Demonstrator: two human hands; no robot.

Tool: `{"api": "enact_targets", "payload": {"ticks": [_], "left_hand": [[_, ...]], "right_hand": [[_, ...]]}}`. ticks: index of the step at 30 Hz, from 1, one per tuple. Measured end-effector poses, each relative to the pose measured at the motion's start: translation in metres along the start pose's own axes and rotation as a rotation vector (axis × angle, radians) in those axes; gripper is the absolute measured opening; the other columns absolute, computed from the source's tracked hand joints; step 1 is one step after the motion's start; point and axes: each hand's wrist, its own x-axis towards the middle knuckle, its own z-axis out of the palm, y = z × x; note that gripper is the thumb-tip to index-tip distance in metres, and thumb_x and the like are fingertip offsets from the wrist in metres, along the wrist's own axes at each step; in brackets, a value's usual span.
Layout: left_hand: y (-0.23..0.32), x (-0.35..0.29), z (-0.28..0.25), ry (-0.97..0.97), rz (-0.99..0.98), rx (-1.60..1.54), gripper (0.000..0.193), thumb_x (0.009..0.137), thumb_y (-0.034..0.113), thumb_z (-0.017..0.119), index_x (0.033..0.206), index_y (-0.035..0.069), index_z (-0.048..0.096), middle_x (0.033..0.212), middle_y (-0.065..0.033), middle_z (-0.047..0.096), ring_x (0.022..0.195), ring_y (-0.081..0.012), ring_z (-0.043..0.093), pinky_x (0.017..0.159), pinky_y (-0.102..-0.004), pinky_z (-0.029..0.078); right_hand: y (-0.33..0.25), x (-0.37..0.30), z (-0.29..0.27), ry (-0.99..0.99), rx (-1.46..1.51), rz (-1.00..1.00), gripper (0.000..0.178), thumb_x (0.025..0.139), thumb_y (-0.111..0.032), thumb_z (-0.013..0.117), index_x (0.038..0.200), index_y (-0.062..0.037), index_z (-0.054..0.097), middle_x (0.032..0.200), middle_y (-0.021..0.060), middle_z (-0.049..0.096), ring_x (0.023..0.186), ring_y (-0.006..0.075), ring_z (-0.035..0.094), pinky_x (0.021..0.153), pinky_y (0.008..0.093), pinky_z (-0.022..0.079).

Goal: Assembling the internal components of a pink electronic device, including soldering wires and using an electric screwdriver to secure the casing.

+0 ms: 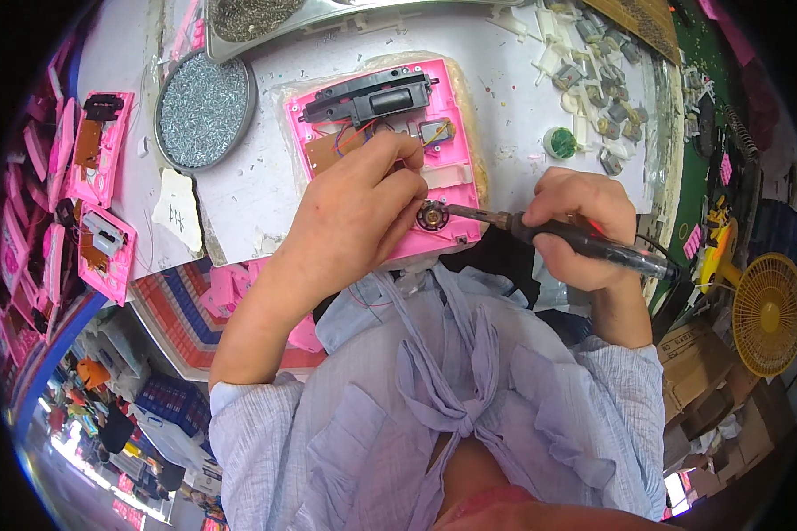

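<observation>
A pink plastic housing (466, 196) lies inner side up on a clear plastic-wrapped pad in front of me. It carries a black plastic assembly (390, 102), a small motor (437, 133) with wires, a brown board (321, 159) and a small round speaker (433, 216) near its front edge. My right hand (589, 226) grips the black handle of a soldering iron (633, 257), whose metal tip reaches the speaker. My left hand (354, 208) bends over the housing, fingers closed beside the speaker; whatever they pinch is hidden.
A round tray of small screws (205, 111) stands left, near a torn paper scrap (178, 211). Pink housings (104, 252) stack at the left edge. Small motors and white parts (602, 97) lie right, near a green-topped round tub (560, 142). A yellow fan (768, 316) stands far right.
</observation>
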Motion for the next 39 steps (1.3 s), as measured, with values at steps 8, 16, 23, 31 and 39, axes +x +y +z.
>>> {"api": "enact_targets", "payload": {"ticks": [8,16,23,31,39], "left_hand": [[-0.001,0.0,0.0,0.008,0.022,0.015,0.024,0.074,-0.004,0.076,0.094,0.003,0.064,0.109,-0.0121,0.061,0.093,-0.0294,0.066,0.076,-0.0375,0.055],[-0.001,0.001,-0.001,-0.005,0.022,0.029,0.024,0.074,-0.002,0.076,0.094,0.004,0.065,0.109,-0.0105,0.061,0.095,-0.0296,0.066,0.077,-0.0383,0.055],[0.0,0.0,0.0,-0.006,0.027,0.044,0.023,0.074,-0.001,0.076,0.094,0.004,0.065,0.11,-0.0107,0.062,0.097,-0.0309,0.066,0.079,-0.0396,0.055],[0.001,0.001,-0.004,-0.038,0.021,0.063,0.023,0.075,0.001,0.077,0.096,0.005,0.066,0.11,-0.011,0.063,0.097,-0.0309,0.066,0.079,-0.0398,0.055],[0.005,0.004,-0.006,-0.077,0.015,0.121,0.024,0.073,0.002,0.078,0.095,0.006,0.067,0.108,-0.0103,0.063,0.094,-0.0301,0.067,0.076,-0.0393,0.056]], "right_hand": [[0.001,0.009,0.004,-0.048,-0.034,-0.009,0.022,0.07,-0.006,0.074,0.092,-0.0067,0.071,0.069,0.004,0.064,0.056,0.019,0.059,0.055,0.0308,0.046],[0.001,0.012,0.005,-0.073,-0.077,-0.022,0.023,0.07,-0.006,0.074,0.092,-0.0075,0.071,0.064,0.0024,0.059,0.054,0.0183,0.056,0.053,0.0312,0.043],[0.0,0.004,-0.005,-0.016,-0.047,-0.004,0.021,0.071,-0.01,0.074,0.091,-0.0058,0.071,0.064,0.0015,0.057,0.051,0.014,0.05,0.051,0.0287,0.037],[-0.005,-0.001,-0.01,-0.004,-0.018,-0.005,0.02,0.072,-0.01,0.074,0.091,-0.0045,0.071,0.066,0.0024,0.059,0.052,0.0139,0.052,0.052,0.028,0.038],[-0.008,0.005,-0.007,-0.045,-0.084,-0.03,0.023,0.068,-0.006,0.073,0.09,-0.006,0.071,0.062,0.0022,0.059,0.055,0.02,0.056,0.054,0.0315,0.044]]}}
